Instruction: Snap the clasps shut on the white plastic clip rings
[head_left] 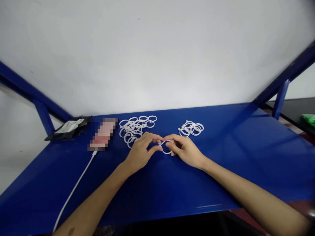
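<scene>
**Q:** Head view: where does the thin white plastic ring (166, 147) lie?

**A:** Between both hands, over the blue painted-metal surface (204, 186). Round, so no long axis; it sits nearer the right grip (184, 150).

**Q:** Grip state?

**A:** Right grip pinched on the rim. Left grip (140, 152) closed at the opposite edge, fingertips touching it. A loose heap of white plastic rings (135, 129) lies just behind the left grip.
</scene>
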A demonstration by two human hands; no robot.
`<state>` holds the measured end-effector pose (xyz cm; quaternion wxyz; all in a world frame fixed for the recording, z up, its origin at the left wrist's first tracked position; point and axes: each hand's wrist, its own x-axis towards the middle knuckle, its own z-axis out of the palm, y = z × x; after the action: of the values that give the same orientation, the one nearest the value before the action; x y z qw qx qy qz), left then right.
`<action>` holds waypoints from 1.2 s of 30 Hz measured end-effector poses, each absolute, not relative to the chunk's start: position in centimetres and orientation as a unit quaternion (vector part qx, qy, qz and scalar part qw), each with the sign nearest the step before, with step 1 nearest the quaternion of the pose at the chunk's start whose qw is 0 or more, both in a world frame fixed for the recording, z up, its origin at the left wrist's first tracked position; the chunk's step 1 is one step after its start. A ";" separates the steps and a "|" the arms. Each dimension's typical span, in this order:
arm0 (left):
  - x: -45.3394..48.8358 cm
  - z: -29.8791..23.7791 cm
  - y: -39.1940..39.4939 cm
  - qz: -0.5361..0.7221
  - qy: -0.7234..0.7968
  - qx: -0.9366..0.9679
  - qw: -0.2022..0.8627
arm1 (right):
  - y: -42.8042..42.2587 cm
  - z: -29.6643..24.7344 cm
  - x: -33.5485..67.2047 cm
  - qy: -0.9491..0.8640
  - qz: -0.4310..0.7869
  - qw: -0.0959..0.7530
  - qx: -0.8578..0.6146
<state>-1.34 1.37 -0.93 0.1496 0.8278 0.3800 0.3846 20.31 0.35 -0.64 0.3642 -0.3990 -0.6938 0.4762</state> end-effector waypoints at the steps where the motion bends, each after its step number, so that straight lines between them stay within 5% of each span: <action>1: -1.3 -0.9 1.3 0.393 0.380 0.824 0.148 | 0.3 -0.7 20.2 -0.690 0.483 0.363 -0.397; 15: -1.0 -1.2 1.0 0.385 0.396 0.832 0.062 | -0.2 -0.5 20.6 -0.725 0.494 0.309 -0.368; 28: -2.5 -1.1 4.3 0.275 0.526 0.803 -0.049 | 3.9 0.1 25.1 -0.786 0.054 0.384 -0.481; 36: -1.4 -1.0 9.4 0.223 0.559 0.790 -0.118 | 5.8 -0.9 27.0 -0.749 -0.101 0.320 -0.571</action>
<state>-1.40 9.37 -0.98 -0.1175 0.7896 0.5595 0.2231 26.95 5.79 -0.90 0.3199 -0.5713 -0.7491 -0.1006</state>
